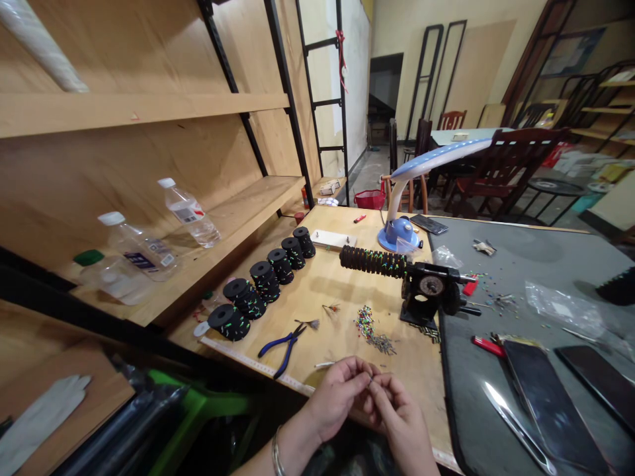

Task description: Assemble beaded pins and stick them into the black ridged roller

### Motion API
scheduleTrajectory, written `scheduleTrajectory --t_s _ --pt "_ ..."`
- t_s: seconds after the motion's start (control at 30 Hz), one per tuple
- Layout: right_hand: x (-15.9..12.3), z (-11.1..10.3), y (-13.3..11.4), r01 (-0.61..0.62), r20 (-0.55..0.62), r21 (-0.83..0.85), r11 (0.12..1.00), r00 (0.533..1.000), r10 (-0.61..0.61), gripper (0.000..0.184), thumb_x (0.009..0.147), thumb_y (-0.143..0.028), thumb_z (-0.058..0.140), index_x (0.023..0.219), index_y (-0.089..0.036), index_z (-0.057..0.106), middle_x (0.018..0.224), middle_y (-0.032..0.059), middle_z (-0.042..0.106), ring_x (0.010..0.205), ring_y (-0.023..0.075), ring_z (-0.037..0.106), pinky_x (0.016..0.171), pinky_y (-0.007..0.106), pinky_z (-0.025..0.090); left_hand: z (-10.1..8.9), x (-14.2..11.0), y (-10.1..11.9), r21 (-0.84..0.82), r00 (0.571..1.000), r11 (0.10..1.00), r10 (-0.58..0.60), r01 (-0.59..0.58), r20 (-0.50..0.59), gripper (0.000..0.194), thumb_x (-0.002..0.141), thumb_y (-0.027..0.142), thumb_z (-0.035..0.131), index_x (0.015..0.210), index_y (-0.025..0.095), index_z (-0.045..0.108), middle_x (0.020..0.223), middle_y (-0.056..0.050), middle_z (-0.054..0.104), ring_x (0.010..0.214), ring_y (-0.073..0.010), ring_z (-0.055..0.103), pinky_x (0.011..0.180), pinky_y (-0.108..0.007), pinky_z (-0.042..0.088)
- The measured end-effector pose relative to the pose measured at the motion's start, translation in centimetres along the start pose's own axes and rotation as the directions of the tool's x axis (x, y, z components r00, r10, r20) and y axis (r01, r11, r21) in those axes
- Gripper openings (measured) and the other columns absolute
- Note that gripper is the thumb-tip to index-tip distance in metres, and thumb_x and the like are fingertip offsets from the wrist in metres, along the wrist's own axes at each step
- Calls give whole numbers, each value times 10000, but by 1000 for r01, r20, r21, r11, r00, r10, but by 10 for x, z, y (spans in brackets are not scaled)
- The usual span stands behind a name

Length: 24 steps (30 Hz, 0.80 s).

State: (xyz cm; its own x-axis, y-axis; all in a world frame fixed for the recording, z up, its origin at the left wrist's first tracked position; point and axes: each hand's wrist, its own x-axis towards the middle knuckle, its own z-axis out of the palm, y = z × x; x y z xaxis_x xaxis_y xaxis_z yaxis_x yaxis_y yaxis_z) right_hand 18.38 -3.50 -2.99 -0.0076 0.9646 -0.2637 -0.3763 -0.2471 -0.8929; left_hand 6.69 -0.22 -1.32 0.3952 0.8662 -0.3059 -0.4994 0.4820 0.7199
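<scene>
Pin (370,378) pinched over the bench edge, left hand (337,396) and right hand (399,413) closed in on it

Close work at the front of the bench right now! Both hands are curled almost shut, fingertips (361,367) crowding together on that one small metal pin, held up just off the bench edge. Exactly which fingers have it, you can't tell from up here, they're bunched too tightly. One bangle (276,451) sits on the left wrist.

Moving out across the plywood bench (337,291): one loose heap of coloured pins (366,327) just ahead of the hands, one pair of blue-handled pliers (282,350) off to the left. Behind them, six black rollers (264,281) studded with bright pins, lined up in a diagonal row! A seventh, a longer ribbed black roller (372,261), is mounted in a dark metal holder (426,287) near the grey mat (496,271). There's one blue desk lamp (397,235) beyond it, one red lighter (489,346) on the mat, and three plastic bottles (139,248) up on the shelf
</scene>
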Motion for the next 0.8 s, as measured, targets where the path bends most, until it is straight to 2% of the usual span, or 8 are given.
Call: scheduleTrajectory --t_s 0.17,0.3,0.37,0.43,0.53,0.6,0.7,0.8 --pt "2 1 -5 -65 21 58 996 998 64 500 581 -584 813 743 -151 622 530 -25 606 443 83 498 447 179 359 -2 -1 -2 95 998 994 58 -59 23 246 739 329 764 809 142 622 616 12 593 450 -87 500 500 -231 400" --pt "5 0 -4 -107 83 35 994 991 104 521 604 -622 780 755 -159 595 524 -29 604 400 70 481 426 171 341 -4 -4 1 282 974 937 223 -204 -35 224 732 312 775 738 139 632 848 -64 664 724 -146 605 710 -260 453" --pt "8 -2 -3 -104 105 -27 994 989 106 535 617 -659 746 737 -171 565 497 -35 588 363 61 438 397 167 308 -5 -5 4 377 956 888 293 -264 -21 228 746 331 760 724 140 637 868 -73 664 812 -174 605 770 -270 443" --pt "10 -4 -2 -84 124 -105 991 987 97 543 643 -694 700 735 -182 544 482 -45 565 347 58 397 379 169 281 -7 -6 8 449 942 841 337 -302 4 227 782 352 722 747 143 640 832 -61 655 807 -171 594 760 -265 439" --pt "11 -6 -5 62 158 -267 962 987 -19 481 761 -661 612 759 -182 573 539 -32 568 426 91 455 429 194 340 -8 -6 15 445 947 849 322 -286 -6 242 831 378 664 776 152 598 766 -27 631 683 -122 555 618 -216 413" --pt "11 -7 -9 223 214 -406 886 966 -145 397 859 -561 559 765 -180 614 617 -3 599 547 130 537 522 220 405 -7 -6 20 376 966 898 257 -227 -29 273 832 405 656 780 161 546 702 2 605 563 -85 493 498 -184 344" --pt "11 -6 -15 430 327 -556 711 900 -289 282 929 -398 517 785 -192 645 707 23 643 663 162 591 616 243 434 -4 -9 30 267 983 950 177 -160 -40 322 792 415 701 775 168 495 633 34 561 487 -55 425 439 -160 280" --pt "14 -2 -25 589 428 -593 549 808 -404 193 937 -292 514 830 -207 651 731 26 655 681 168 603 633 248 436 2 -14 42 131 991 983 135 -131 -20 336 764 375 744 762 165 482 599 45 535 461 -36 385 419 -141 246"
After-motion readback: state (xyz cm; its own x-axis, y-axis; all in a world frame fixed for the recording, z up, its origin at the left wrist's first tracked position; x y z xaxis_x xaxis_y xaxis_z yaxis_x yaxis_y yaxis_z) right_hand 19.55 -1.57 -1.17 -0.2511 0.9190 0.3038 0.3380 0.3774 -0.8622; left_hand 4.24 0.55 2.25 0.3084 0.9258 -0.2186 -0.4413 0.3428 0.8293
